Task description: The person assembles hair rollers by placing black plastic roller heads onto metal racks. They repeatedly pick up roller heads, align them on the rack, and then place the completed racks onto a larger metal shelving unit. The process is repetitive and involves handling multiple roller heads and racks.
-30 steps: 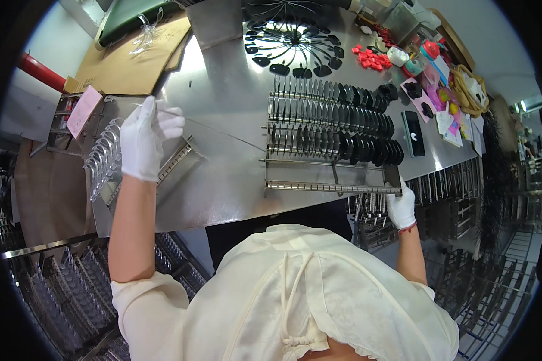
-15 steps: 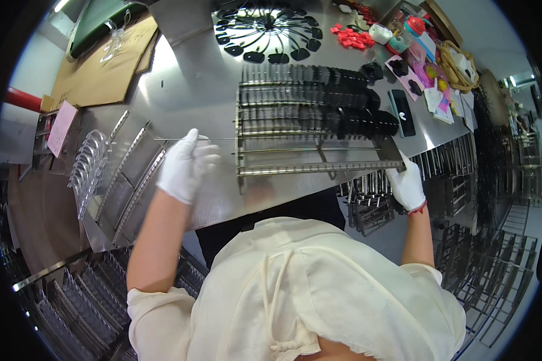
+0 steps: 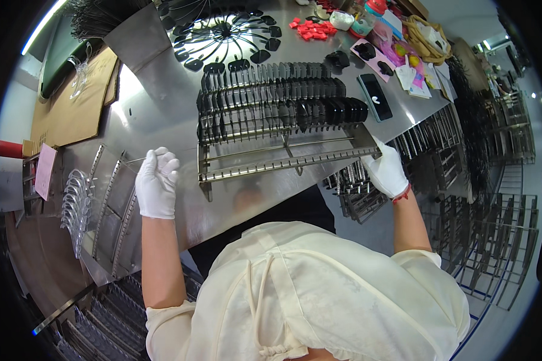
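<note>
My left hand, in a white glove, is closed on a thin metal rod just left of a slotted metal rack. One end of the rod sticks out left of the fingers; a faint line runs from the hand toward the rack. Gloved too, my right hand grips the rack's right end, its fingers partly hidden by the end plate. Rows of dark lens-shaped pieces stand upright in the far part of the rack. The near slotted bar holds no pieces.
Left on the metal table lie another slotted rack and clear curved pieces. Behind are dark pieces on stems in a ring and cardboard. A phone and red pieces are right. Racks stand below the table.
The whole view has shifted, so the table and rack appear further left. My left hand has turned more upright, still with the rod. My right hand keeps its grip on the rack's end.
</note>
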